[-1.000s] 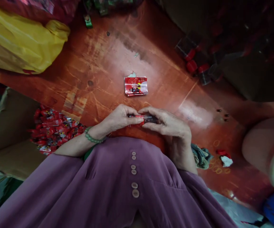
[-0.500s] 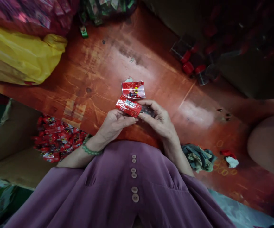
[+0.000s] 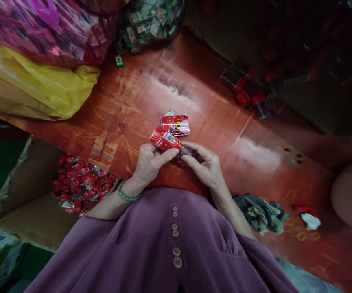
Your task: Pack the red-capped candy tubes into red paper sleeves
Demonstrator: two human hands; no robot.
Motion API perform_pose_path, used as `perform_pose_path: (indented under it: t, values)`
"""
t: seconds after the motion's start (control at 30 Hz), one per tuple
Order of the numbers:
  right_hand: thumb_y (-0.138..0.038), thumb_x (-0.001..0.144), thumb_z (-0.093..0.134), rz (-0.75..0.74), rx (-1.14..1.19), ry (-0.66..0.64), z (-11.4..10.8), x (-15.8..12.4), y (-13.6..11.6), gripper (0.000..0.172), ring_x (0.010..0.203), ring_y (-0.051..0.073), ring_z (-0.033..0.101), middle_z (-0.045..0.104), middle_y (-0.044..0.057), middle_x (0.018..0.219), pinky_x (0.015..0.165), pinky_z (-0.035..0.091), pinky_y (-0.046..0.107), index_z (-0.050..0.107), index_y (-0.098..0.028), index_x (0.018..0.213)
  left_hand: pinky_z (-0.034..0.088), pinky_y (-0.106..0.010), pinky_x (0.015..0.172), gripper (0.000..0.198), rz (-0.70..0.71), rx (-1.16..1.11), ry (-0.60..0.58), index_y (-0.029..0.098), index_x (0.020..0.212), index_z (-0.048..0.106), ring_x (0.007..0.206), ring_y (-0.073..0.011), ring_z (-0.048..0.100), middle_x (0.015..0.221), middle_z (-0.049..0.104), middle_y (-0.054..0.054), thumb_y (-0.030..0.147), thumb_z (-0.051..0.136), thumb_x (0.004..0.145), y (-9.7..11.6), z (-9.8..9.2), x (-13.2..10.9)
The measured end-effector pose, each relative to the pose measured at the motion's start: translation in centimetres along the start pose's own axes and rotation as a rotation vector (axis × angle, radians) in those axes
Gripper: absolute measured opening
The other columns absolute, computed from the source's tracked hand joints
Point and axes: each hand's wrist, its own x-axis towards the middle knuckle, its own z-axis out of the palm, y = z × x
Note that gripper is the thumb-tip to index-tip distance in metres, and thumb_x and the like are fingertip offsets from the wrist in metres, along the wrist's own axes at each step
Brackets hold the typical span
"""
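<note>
My left hand (image 3: 149,162) is closed on a small red packet (image 3: 165,140) with a barcode, held just above the red wooden table (image 3: 127,110). My right hand (image 3: 204,165) pinches the packet's right end, where a dark clear bit shows. A second red packet (image 3: 176,124) lies flat on the table just beyond my fingers. A green bead bracelet (image 3: 127,196) circles my left wrist.
A cardboard box (image 3: 26,195) at the left holds several red packets (image 3: 78,185). A yellow bag (image 3: 38,87) and bags of sweets sit at the far left. Small red-capped jars (image 3: 247,91) lie at the far right. A crumpled cloth (image 3: 259,211) and rubber bands (image 3: 298,232) lie right of me.
My hands lifted the packet from close to my body toward the packet on the table, and turned it so the barcode side shows. The view shifted slightly.
</note>
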Motion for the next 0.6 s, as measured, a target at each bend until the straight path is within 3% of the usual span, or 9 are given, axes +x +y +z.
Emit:
perform_pose_path:
  t: [0.1, 0.17, 0.3, 0.6]
  values:
    - [-0.045, 0.084, 0.071, 0.060, 0.176, -0.009, 0.3, 0.2, 0.2, 0.045, 0.072, 0.013, 0.069, 0.073, -0.001, 0.091, 0.070, 0.062, 0.030, 0.062, -0.030, 0.125, 0.057, -0.031, 0.080, 0.028, -0.023, 0.014, -0.066, 0.020, 0.082, 0.076, 0.076, -0.0158, 0.069, 0.084, 0.077, -0.002, 0.043, 0.083, 0.069, -0.1, 0.2, 0.1]
    - [-0.044, 0.083, 0.073, 0.048, 0.219, 0.011, 0.5, 0.3, 0.2, 0.045, 0.070, 0.012, 0.068, 0.071, -0.002, 0.088, 0.069, 0.062, 0.028, 0.062, -0.030, 0.124, 0.058, -0.032, 0.079, 0.032, -0.033, -0.055, -0.037, 0.020, 0.081, 0.075, 0.074, -0.0161, 0.069, 0.082, 0.076, -0.002, 0.046, 0.085, 0.065, 0.0, 0.5, 0.1]
    - [-0.042, 0.080, 0.076, -0.008, 0.211, 0.060, 1.0, 0.7, 0.3, 0.031, 0.069, 0.011, 0.066, 0.069, -0.002, 0.087, 0.067, 0.059, 0.027, 0.066, -0.027, 0.106, 0.057, -0.033, 0.080, 0.035, -0.059, -0.170, 0.042, 0.020, 0.071, 0.074, 0.069, -0.0159, 0.068, 0.073, 0.075, -0.002, 0.052, 0.084, 0.064, 0.0, 1.1, -0.3]
    - [-0.042, 0.077, 0.080, -0.210, 0.080, 0.094, 1.6, 1.5, 0.5, 0.027, 0.060, 0.008, 0.051, 0.057, -0.006, 0.069, 0.057, 0.045, 0.022, 0.062, -0.023, 0.082, 0.056, -0.031, 0.081, 0.029, -0.100, -0.052, -0.077, 0.019, 0.081, 0.078, 0.077, -0.0174, 0.070, 0.078, 0.076, -0.002, 0.046, 0.080, 0.072, -0.6, -0.1, -1.1]
